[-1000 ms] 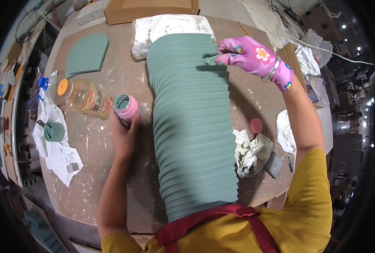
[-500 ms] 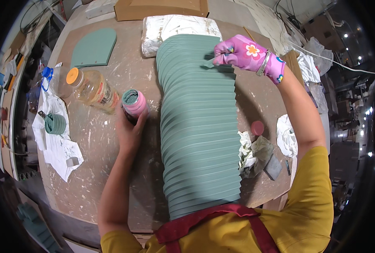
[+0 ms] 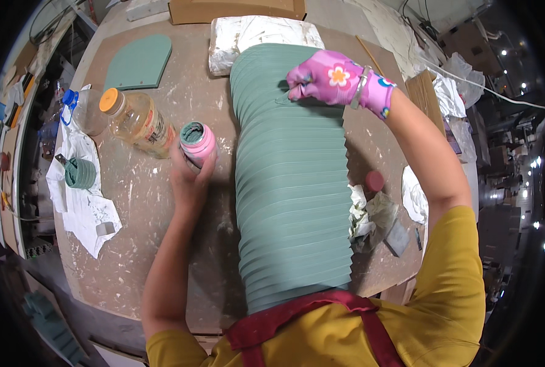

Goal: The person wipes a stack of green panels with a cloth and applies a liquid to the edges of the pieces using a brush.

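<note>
Panels [image 3: 294, 202] overlap down the tabletop's [image 3: 134, 257] middle; right hand [image 3: 324, 78], fingers bunched, is over the far ones, left hand [image 3: 188, 182] grips a pink jar [image 3: 202, 145]. Which are done or left is unclear.

The torso carries a mustard-yellow shirt [image 3: 327, 336] with short sleeves [image 3: 450, 263], overlaid by a dark red apron [image 3: 300, 307] with matching straps [image 3: 384, 336]. The right hand [image 3: 324, 79] wears a pink, multicoloured floral-print glove [image 3: 376, 98], encircled by a silver-grey band [image 3: 360, 87]. The left hand [image 3: 190, 178] is bare.
</note>
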`<control>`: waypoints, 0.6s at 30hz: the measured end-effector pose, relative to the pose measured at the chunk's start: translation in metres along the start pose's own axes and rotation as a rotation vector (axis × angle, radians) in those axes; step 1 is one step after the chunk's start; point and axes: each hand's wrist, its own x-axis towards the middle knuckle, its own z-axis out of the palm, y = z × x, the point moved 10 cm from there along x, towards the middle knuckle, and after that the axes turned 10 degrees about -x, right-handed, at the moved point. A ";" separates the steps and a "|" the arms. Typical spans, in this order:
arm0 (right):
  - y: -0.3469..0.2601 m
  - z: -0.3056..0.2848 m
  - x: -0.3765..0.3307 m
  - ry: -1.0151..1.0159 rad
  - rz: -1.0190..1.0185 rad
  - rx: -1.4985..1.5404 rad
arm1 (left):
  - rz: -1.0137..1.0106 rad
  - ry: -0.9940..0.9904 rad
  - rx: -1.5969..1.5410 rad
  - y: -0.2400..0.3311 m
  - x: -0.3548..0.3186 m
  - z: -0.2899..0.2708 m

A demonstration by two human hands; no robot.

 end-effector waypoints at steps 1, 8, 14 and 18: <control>0.000 -0.006 -0.002 0.007 -0.026 -0.016 | -0.002 -0.008 -0.002 0.000 0.001 0.001; 0.019 -0.021 -0.043 0.193 0.069 -0.112 | 0.021 0.001 -0.097 -0.001 0.002 0.001; 0.024 -0.015 -0.057 0.112 0.279 0.089 | 0.010 0.011 -0.122 -0.002 0.001 0.002; 0.005 0.000 -0.060 0.032 0.174 0.273 | -0.021 0.004 -0.155 -0.002 0.002 0.002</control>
